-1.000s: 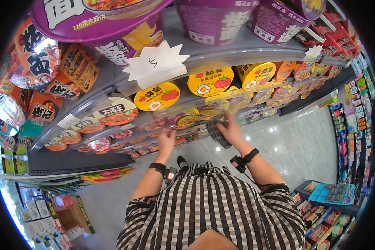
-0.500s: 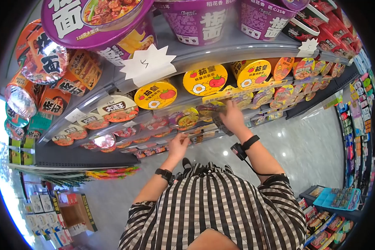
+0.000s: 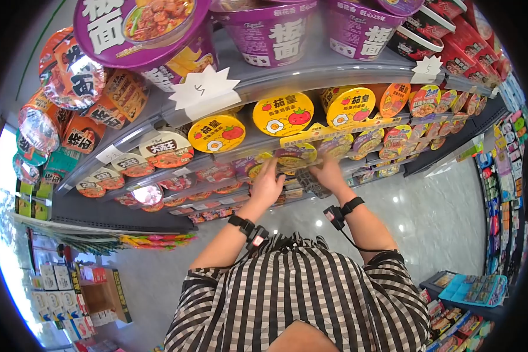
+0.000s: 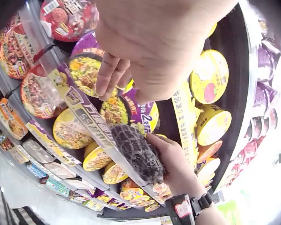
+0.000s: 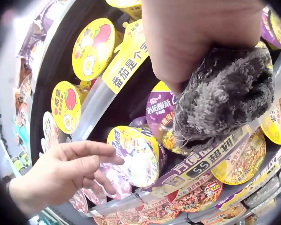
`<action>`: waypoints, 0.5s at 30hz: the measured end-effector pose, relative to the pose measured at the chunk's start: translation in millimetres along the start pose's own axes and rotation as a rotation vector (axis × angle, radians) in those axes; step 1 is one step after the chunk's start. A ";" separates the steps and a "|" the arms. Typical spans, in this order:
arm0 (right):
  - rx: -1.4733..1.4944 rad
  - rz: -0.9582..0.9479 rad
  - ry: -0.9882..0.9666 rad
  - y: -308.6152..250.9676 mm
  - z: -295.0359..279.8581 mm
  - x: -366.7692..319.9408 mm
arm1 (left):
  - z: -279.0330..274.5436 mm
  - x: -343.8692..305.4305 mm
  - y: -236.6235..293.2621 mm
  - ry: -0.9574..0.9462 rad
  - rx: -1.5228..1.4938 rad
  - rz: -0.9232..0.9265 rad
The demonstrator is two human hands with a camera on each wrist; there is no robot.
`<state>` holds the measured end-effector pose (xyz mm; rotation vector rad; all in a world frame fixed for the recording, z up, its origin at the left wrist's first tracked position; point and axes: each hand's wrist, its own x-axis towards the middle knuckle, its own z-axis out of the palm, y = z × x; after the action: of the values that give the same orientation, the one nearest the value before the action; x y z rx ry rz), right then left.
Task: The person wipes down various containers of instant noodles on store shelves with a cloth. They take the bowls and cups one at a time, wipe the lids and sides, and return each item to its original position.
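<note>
My right hand grips a dark grey fuzzy cloth at the front of a shelf of purple-and-yellow noodle cups. In the right wrist view the cloth bunches below the fingers, against a purple cup. The left hand is beside it, fingers extended toward the cups. Seen from the right wrist, that left hand has its fingertips at a purple-and-yellow cup; whether they touch is unclear. The left wrist view shows the cloth along the price strip.
Yellow tomato noodle cups line the shelf above, behind a clear edge. Large purple tubs stand higher, with a spiky white price card below them. Lower shelves hold more cups. A blue tray is at the lower right.
My left hand has moved up and right to the cups, its fingers straightening. My right hand, still gripping the cloth, went up toward the shelf and has come slightly down again.
</note>
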<state>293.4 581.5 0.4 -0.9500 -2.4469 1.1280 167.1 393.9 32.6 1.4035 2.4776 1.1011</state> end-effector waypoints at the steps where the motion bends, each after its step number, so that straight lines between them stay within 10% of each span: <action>1: -0.001 0.007 0.006 5.7 1.9 -0.9 | 6.3 6.1 0.0 -0.030 0.004 -0.034; 15: 0.816 0.399 -0.274 16.3 23.5 9.7 | 41.9 48.5 -8.8 -0.012 0.078 -0.123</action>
<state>281.8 582.5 -27.4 -1.0495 -1.6746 2.2624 149.8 451.5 8.9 1.2527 2.5849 0.9799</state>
